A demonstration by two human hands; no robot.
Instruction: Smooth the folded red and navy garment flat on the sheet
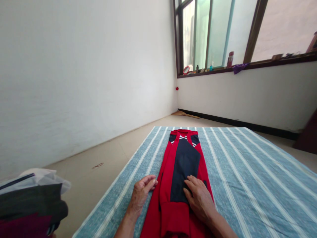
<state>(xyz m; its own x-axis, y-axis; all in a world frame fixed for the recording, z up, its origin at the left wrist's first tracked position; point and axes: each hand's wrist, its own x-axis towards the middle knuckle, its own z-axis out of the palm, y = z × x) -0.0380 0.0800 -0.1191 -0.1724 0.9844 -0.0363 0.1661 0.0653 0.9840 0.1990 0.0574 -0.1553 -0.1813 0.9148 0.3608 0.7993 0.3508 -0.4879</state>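
Note:
A red and dark navy jacket (184,158) with white stripes near its collar lies folded lengthwise on a striped cloth. One sleeve lies down its middle, with the red cuff (175,215) toward me. At the jacket's left edge is my left hand (142,191), thumb and fingers drawn together; whether they pinch any fabric I cannot tell. My right hand (198,196) rests palm down on the dark part and the right side, its fingers stretched out.
Blue cloth with white stripes (237,172) covers the flat surface under the jacket. At the lower left is a pile of dark and white clothes (29,201). A broom (185,114) lies on the floor by the far wall. Small items, including a bottle (230,59), line the windowsill.

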